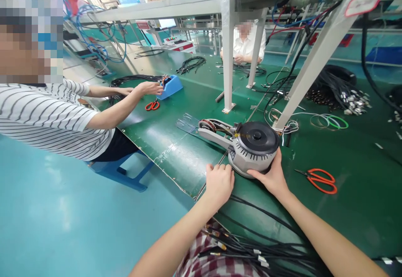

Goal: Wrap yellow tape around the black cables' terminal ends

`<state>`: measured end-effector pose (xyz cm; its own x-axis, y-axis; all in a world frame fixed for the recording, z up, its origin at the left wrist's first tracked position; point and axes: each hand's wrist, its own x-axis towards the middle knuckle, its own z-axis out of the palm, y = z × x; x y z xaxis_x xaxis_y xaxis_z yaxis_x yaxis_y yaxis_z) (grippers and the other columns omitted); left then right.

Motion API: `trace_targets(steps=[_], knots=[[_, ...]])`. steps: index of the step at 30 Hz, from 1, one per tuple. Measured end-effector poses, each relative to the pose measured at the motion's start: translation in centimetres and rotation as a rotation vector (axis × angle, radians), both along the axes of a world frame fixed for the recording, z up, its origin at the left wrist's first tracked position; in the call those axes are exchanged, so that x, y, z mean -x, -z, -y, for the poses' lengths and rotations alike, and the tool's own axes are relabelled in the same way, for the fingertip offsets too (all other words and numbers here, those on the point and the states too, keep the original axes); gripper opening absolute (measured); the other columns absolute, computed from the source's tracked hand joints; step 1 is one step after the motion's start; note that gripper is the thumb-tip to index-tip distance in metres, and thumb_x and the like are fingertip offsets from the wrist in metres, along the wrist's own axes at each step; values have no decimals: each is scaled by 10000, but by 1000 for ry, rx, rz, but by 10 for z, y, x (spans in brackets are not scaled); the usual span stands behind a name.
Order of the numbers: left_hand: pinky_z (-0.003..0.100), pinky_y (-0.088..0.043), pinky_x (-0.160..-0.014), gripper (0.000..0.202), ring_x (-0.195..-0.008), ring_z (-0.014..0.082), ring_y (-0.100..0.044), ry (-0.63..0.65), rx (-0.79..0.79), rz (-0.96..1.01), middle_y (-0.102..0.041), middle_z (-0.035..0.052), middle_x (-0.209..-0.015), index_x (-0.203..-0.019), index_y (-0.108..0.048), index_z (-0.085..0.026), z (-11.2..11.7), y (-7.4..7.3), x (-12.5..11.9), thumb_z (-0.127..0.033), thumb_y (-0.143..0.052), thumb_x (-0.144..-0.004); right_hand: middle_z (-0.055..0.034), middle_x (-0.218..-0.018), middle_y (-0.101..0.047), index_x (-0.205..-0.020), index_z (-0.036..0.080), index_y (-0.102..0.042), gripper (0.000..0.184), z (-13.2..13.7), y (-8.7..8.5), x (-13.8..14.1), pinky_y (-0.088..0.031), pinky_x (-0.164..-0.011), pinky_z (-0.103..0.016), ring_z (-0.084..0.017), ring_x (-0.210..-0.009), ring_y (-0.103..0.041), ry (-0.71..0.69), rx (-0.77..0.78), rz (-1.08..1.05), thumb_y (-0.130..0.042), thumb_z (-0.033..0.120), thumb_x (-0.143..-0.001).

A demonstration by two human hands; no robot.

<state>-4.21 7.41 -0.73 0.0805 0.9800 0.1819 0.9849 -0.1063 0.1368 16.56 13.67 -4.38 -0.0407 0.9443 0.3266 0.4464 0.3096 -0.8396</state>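
A round grey tape dispenser [254,157] with a black disc on top stands on the green table. Its long arm, with a small wheel, reaches to the left. My right hand [274,178] grips the near right side of its body, thumb in front and fingers round the side. Close by the left edge of the base, my left hand [220,182] is closed with its knuckles up. What its curled fingers hold, if anything, is hidden. Black cables [266,214] run under my forearms, and a bundle with labelled ends [251,252] lies across my lap.
Orange-handled scissors [322,180] lie to the right. Grey posts [228,42] of a rack stand on the table behind the dispenser. Black cable bundles [336,88] lie at the far right. A co-worker [103,105] on the left reaches towards a blue holder [171,87]; another person sits behind.
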Motion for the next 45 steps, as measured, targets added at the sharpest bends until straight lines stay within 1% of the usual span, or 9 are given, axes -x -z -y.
trace_targets(steps=[4,9,11,16,18,26,35,42,45], knots=[[445,-327,-864,191,-813,264,-617,-14,17,2,-680,91,-840,-850,-616,-162,5,7,-17,-165,-463,-965,-172,-1639,-208,-1607,206,-70,1394,0,0,0,-243,-1226,-581,-381,-1490,-272,4,3,9,-896,623,-565],[435,-337,-869,151,-793,252,-616,57,13,82,-674,82,-819,-854,-625,-163,18,14,-48,-149,-496,-932,-171,-1639,-209,-1607,198,-68,1400,0,1,1,-237,-1231,-570,-379,-1489,-277,9,-5,4,-900,615,-562],[433,-339,-860,151,-769,246,-619,54,14,66,-676,80,-799,-839,-626,-164,17,12,-44,-155,-505,-930,-170,-1639,-206,-1606,200,-77,1392,0,1,1,-236,-1234,-560,-376,-1491,-277,6,-7,-6,-901,614,-563],[446,-326,-837,225,-802,264,-636,9,8,11,-696,80,-808,-807,-616,-177,1,3,-5,-214,-477,-980,-168,-1641,-207,-1608,209,-73,1394,1,2,0,-232,-1231,-581,-381,-1490,-275,3,0,-22,-907,603,-562],[449,-322,-839,246,-809,265,-637,17,11,13,-699,77,-806,-788,-611,-179,-2,3,1,-210,-465,-984,-168,-1646,-193,-1610,212,-67,1400,1,2,0,-231,-1230,-587,-384,-1495,-263,7,-1,-21,-909,600,-561],[418,-318,-784,187,-713,243,-619,80,29,50,-690,85,-754,-786,-631,-165,13,13,-43,-194,-516,-931,-162,-1647,-190,-1611,213,-60,1423,1,4,1,-236,-1232,-577,-381,-1487,-282,29,-3,-5,-919,594,-542],[429,-309,-802,216,-793,258,-631,24,-13,45,-696,77,-803,-790,-613,-178,-4,6,2,-203,-487,-964,-166,-1643,-201,-1610,210,-54,1406,1,5,1,-245,-1233,-563,-374,-1483,-293,27,-1,12,-907,602,-563],[429,-324,-821,158,-759,245,-612,75,-6,75,-684,78,-793,-809,-622,-171,11,16,-37,-192,-515,-923,-174,-1637,-201,-1608,201,-55,1415,-1,4,1,-257,-1222,-574,-386,-1472,-304,20,-17,20,-909,603,-553],[429,-324,-810,161,-749,241,-609,88,-15,105,-682,77,-790,-806,-618,-172,13,17,-39,-197,-512,-923,-174,-1635,-205,-1608,196,-68,1409,-1,4,1,-260,-1219,-576,-390,-1465,-314,20,-31,18,-906,609,-553]])
